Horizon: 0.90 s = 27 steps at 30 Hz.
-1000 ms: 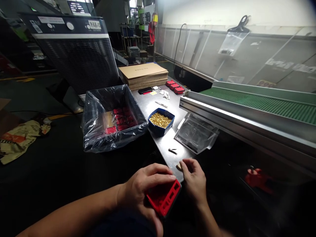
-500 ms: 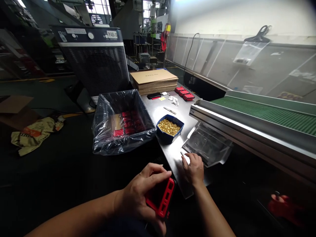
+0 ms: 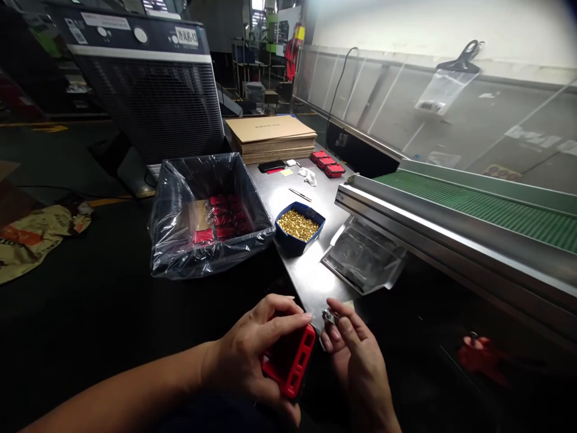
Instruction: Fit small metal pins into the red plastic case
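A large dark machine with a grille front [image 3: 148, 90] filled the upper left of the frame. A green conveyor belt [image 3: 487, 207] in a steel frame ran along the right side. A long steel table [image 3: 306, 273] stretched from the centre toward the bottom. A plastic-lined bin [image 3: 210, 210] holding red parts stood left of centre, beside the table. A stack of flat cardboard [image 3: 270, 137] lay at the table's far end, with a few red parts [image 3: 327, 165] just right of it. A blue tray of small brass pieces [image 3: 297, 225] sat mid-table, and clear plastic bags [image 3: 363, 255] lay to its right.

At the bottom centre, the left hand [image 3: 252, 355] was closed around a red plastic housing [image 3: 293, 361], thumb below and fingers across its top. The housing was a bright red rectangular frame with open rectangular cells along one face, tilted on edge. Just right of it, the right hand [image 3: 356, 355] pinched a small metal piece [image 3: 328, 315] between its fingertips, close to the housing's upper corner.
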Available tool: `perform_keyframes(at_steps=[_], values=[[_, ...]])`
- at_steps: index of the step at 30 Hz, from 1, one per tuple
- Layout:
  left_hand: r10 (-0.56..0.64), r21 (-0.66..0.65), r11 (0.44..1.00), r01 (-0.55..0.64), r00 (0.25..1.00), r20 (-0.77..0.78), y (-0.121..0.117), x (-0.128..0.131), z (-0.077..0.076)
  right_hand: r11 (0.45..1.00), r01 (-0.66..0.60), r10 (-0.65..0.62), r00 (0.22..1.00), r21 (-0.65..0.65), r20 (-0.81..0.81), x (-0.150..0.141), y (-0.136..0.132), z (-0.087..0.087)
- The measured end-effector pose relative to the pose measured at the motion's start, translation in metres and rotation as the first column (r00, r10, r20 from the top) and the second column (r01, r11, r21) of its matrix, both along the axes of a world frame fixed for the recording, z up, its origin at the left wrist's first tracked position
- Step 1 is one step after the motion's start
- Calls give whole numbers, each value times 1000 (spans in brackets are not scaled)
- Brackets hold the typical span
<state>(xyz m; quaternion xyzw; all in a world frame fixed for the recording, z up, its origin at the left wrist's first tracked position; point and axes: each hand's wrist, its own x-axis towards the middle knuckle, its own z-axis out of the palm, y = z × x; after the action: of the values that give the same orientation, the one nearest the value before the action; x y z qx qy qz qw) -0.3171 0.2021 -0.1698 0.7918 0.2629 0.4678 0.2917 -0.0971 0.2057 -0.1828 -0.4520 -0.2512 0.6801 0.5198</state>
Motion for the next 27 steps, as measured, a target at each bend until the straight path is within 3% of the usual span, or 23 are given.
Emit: perform_keyframes(at_steps=[5,11,17,19,23,27], values=[[-18,38,999,18,1000,-2,1,4,-2,987,145,-147,989,-76,-26,-5,-18,4],[-3,56,998,3,1000,-6,-2,3,3,991,-68,66,998,-118,-18,-3,-29,6],[9,73,997,-7,1000,-29,-4,3,3,999,46,-47,993,9,112,-1,-30,4],[1,84,996,2,999,-33,-4,4,3,999,37,-36,990,-5,133,0,-30,2],[-11,68,998,14,999,-46,-5,4,8,995,46,-40,997,-88,70,4,-31,0],[-30,65,997,33,999,-43,-6,5,12,963,167,-186,980,-210,-74,7,-33,0]])
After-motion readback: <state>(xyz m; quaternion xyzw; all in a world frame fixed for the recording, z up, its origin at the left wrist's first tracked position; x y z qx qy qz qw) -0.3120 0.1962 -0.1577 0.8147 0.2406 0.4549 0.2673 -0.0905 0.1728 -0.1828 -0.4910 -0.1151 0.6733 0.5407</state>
